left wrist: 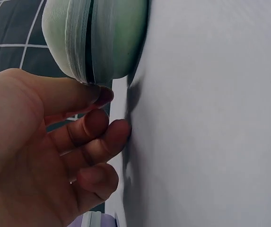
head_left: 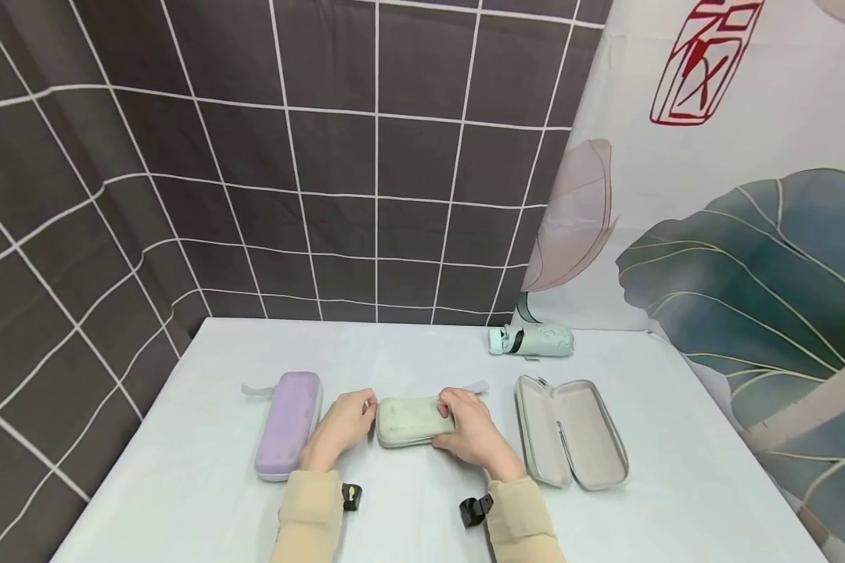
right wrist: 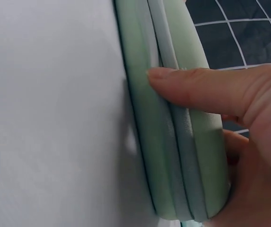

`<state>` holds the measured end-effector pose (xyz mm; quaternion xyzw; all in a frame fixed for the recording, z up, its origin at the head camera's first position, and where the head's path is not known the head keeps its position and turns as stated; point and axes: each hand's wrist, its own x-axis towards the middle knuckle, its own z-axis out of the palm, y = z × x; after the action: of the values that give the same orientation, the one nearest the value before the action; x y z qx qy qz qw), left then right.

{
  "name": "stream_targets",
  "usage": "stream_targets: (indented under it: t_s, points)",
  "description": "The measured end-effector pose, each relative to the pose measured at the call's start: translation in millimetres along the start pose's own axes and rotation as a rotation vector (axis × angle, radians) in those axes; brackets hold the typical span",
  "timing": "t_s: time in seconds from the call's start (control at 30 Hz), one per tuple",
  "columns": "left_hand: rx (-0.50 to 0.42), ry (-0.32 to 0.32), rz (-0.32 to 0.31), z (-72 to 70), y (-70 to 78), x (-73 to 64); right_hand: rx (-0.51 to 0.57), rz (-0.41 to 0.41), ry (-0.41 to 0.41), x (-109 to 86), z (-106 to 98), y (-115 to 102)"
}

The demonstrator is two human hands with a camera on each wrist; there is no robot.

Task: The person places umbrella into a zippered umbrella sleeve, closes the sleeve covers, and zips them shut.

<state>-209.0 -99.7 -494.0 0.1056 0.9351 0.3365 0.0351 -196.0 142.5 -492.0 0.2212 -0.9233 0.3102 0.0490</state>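
A light green zippered case point(head_left: 410, 422) lies across the middle of the table. My right hand point(head_left: 468, 426) grips its right end; in the right wrist view the thumb point(right wrist: 187, 87) presses along the zipper side. At the left end is my left hand point(head_left: 346, 426). Thumb and forefinger pinch together at the zipper seam in the left wrist view, with the pull hidden by the fingertips. A dark gap runs between the zipper tapes point(left wrist: 89, 42) there. The other left fingers are loosely curled.
A closed purple case point(head_left: 292, 422) with a strap lies left of my left hand. To the right, a grey-lined case point(head_left: 570, 438) lies unfolded. A mint-green folding umbrella point(head_left: 535, 341) lies at the table's back edge, before a dark grid curtain point(head_left: 324, 156).
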Motion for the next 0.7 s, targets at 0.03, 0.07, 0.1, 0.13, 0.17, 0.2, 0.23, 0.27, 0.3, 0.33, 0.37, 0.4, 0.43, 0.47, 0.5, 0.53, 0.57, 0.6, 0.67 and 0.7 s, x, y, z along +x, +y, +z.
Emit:
stream_targets:
  t_s: [0.03, 0.07, 0.1, 0.13, 0.17, 0.2, 0.23, 0.27, 0.3, 0.33, 0.37, 0.4, 0.43, 0.47, 0.5, 0.53, 0.57, 0.6, 0.67, 0.7]
  points:
    - [0.002, 0.005, -0.003, -0.3, 0.0, -0.3, -0.006, 0.012, 0.01, 0.2, 0, -1]
    - [0.004, 0.01, -0.004, -0.4, -0.1, -0.5, -0.013, 0.021, 0.02, 0.2, 1, -2]
    - [0.006, 0.013, -0.001, -0.4, -0.1, -0.8, -0.019, 0.03, 0.029, 0.1, 2, -4]
    - [0.006, 0.015, -0.005, -0.5, -0.1, -1.2, -0.03, 0.036, 0.039, -0.1, 3, -5]
    - [0.004, 0.014, -0.007, -0.7, 0.1, -1.6, -0.037, 0.043, 0.048, 0.0, 3, -6]
    - [0.0, 0.014, -0.009, -1.0, 0.3, -2.0, -0.043, 0.045, 0.056, 0.1, 4, -7]
    - [-0.006, 0.013, -0.013, -1.4, 0.4, -2.5, -0.049, 0.05, 0.064, 0.1, 5, -8]
    - [-0.009, 0.01, -0.018, -1.8, 0.4, -3.0, -0.055, 0.054, 0.071, 0.3, 7, -10]
    - [-0.012, 0.009, -0.02, -2.3, 0.4, -3.6, -0.055, 0.062, 0.079, 0.4, 7, -11]
    - [-0.015, 0.008, -0.026, -2.7, 0.3, -4.0, -0.058, 0.07, 0.089, 0.7, 9, -13]
    - [-0.018, 0.012, -0.02, -2.9, 0.3, -4.3, -0.053, 0.087, 0.1, 0.9, 10, -15]
    - [-0.02, 0.014, -0.018, -3.0, 0.2, -4.5, -0.047, 0.103, 0.111, 0.9, 11, -17]
    - [-0.023, 0.015, -0.015, -2.9, 0.3, -4.5, -0.039, 0.128, 0.121, 0.8, 12, -18]
    - [-0.023, 0.014, -0.013, -2.7, 0.1, -4.5, -0.034, 0.152, 0.131, 0.7, 13, -20]
    - [-0.026, 0.014, -0.012, -2.6, 0.2, -4.4, -0.032, 0.173, 0.141, 0.5, 14, -21]
    - [-0.029, 0.012, -0.013, -2.4, 0.3, -4.4, -0.031, 0.193, 0.152, 0.4, 15, -23]
    - [-0.031, 0.009, -0.015, -2.2, 0.5, -4.4, -0.026, 0.214, 0.16, 0.4, 16, -24]
    - [-0.029, 0.008, -0.017, -2.1, 0.4, -4.3, -0.025, 0.227, 0.168, 0.4, 17, -26]
    - [-0.027, 0.009, -0.017, -2.1, 0.5, -4.3, -0.035, 0.249, 0.183, 0.9, 20, -28]
    - [-0.028, 0.007, -0.018, -2.2, 0.6, -4.4, -0.04, 0.259, 0.191, 1.2, 21, -29]
